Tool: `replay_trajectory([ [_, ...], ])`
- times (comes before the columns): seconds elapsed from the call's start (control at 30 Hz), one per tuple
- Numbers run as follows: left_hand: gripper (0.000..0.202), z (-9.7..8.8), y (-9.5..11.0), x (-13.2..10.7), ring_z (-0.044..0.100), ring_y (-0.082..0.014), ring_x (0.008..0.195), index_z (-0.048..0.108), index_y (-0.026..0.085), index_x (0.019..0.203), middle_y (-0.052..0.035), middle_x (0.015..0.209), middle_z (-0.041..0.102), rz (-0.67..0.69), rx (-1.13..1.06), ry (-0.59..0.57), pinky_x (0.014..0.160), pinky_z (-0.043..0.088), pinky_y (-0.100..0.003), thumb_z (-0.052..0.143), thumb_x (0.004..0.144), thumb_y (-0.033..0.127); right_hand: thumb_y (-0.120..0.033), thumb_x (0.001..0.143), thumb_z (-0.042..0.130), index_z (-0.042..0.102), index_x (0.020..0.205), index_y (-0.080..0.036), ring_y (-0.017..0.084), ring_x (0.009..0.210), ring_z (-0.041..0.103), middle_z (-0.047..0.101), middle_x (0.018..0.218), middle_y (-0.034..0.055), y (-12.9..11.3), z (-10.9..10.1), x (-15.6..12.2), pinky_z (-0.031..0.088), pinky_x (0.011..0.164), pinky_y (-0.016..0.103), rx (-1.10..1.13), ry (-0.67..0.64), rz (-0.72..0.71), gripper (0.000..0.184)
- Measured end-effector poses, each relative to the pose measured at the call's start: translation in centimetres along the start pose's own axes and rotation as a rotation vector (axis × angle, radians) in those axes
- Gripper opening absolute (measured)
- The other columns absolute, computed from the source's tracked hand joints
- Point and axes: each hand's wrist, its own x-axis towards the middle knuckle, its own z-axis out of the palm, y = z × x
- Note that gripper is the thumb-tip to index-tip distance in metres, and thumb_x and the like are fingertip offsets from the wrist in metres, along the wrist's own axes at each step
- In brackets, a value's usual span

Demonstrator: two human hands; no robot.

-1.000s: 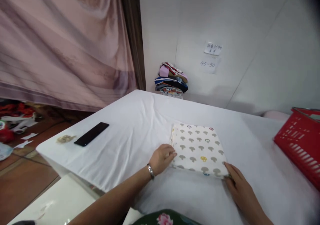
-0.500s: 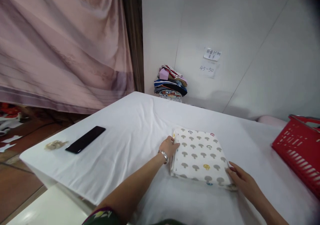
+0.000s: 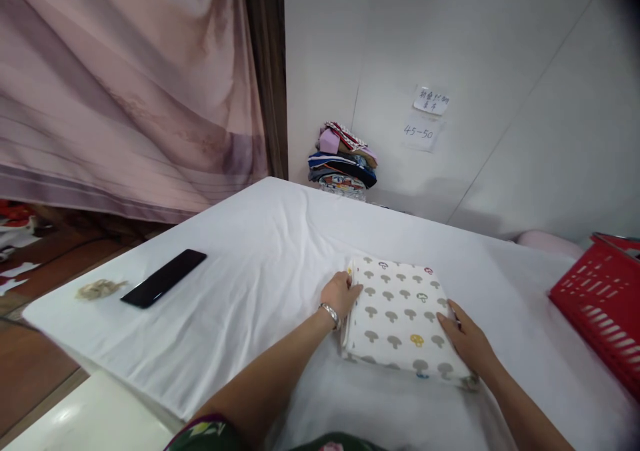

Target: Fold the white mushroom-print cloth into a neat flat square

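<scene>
With left hand (image 3: 344, 295) pressed open against the left edge of the folded mushroom-print cloth (image 3: 400, 307) and right hand (image 3: 467, 343) laid flat on its near right corner, gripping nothing. Seemingly squaring up the fold, lying on the white desk (image 3: 240, 291) between both hands. For any lift next: slide fingers beneath both edges.

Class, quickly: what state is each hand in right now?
Left hand: open, pressed against the folded cloth at its left edge, not gripping.
Right hand: open, resting flat on the cloth's right side.
</scene>
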Motion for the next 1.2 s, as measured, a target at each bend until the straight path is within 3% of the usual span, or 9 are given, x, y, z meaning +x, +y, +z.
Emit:
replay_trajectory([
  [0.2,0.008,0.5,0.3,-0.6,0.052,-0.0156,0.080,0.051,0.020,0.080,-0.0027,0.091,0.053,0.220,0.203,0.113,0.063,0.039,-0.026,0.051,0.082,0.028,-0.059,0.076,0.041,0.042,0.132,-0.018,0.028,0.115,0.049,0.049,0.130,0.0095,-1.0,-0.2,-0.9,0.038,0.097,0.041,-0.027,-0.016,0.012,0.070],
  [0.37,0.005,0.5,0.5,-0.8,0.049,-0.0189,0.090,0.052,0.021,0.084,-0.0045,0.095,0.052,0.352,0.315,0.106,0.071,0.041,-0.031,0.049,0.084,0.024,-0.058,0.076,0.043,0.045,0.130,-0.019,0.029,0.116,0.048,0.051,0.129,0.0085,-0.9,-0.2,-1.0,0.039,0.096,0.042,-0.017,0.018,-0.015,0.066],
  [0.6,0.010,0.4,0.6,-0.9,0.049,-0.0188,0.087,0.053,0.021,0.084,-0.0053,0.092,0.053,0.477,0.393,0.104,0.072,0.041,-0.032,0.045,0.088,0.023,-0.059,0.077,0.042,0.042,0.131,-0.020,0.028,0.118,0.046,0.047,0.132,0.0077,-0.6,-0.1,-1.0,0.036,0.099,0.041,0.002,-0.003,0.009,0.067],
  [0.8,0.011,0.5,0.3,-1.0,0.050,-0.0182,0.087,0.055,0.020,0.083,-0.0053,0.091,0.054,0.576,0.343,0.097,0.073,0.039,-0.030,0.045,0.087,0.022,-0.059,0.076,0.044,0.042,0.132,-0.019,0.028,0.117,0.047,0.047,0.132,0.0094,-0.3,0.0,-0.8,0.036,0.099,0.042,0.008,0.003,0.013,0.068],
  [0.9,0.006,0.6,0.0,-0.7,0.051,-0.0167,0.086,0.055,0.021,0.081,-0.0033,0.091,0.055,0.496,0.223,0.101,0.072,0.039,-0.028,0.050,0.083,0.021,-0.058,0.076,0.045,0.042,0.131,-0.019,0.028,0.117,0.046,0.048,0.132,0.0091,-0.2,0.0,-0.8,0.035,0.099,0.042,0.006,-0.001,0.009,0.068],
  [1.07,0.014,0.8,-0.7,0.4,0.051,-0.0128,0.066,0.051,0.020,0.069,0.0004,0.073,0.054,0.044,-0.004,0.040,0.058,0.037,-0.024,0.055,0.077,0.031,-0.058,0.076,0.044,0.043,0.131,-0.020,0.029,0.117,0.047,0.048,0.132,0.0095,-0.4,-0.1,-0.9,0.036,0.099,0.043,0.012,-0.005,0.021,0.067],
  [1.2,0.018,0.8,-0.8,0.8,0.051,-0.0126,0.065,0.050,0.020,0.065,0.0009,0.071,0.054,0.006,-0.058,0.036,0.058,0.035,-0.024,0.055,0.075,0.033,-0.058,0.076,0.045,0.043,0.131,-0.019,0.028,0.117,0.046,0.048,0.131,0.0091,-0.6,-0.1,-1.1,0.034,0.100,0.042,0.034,-0.003,0.025,0.068],
])
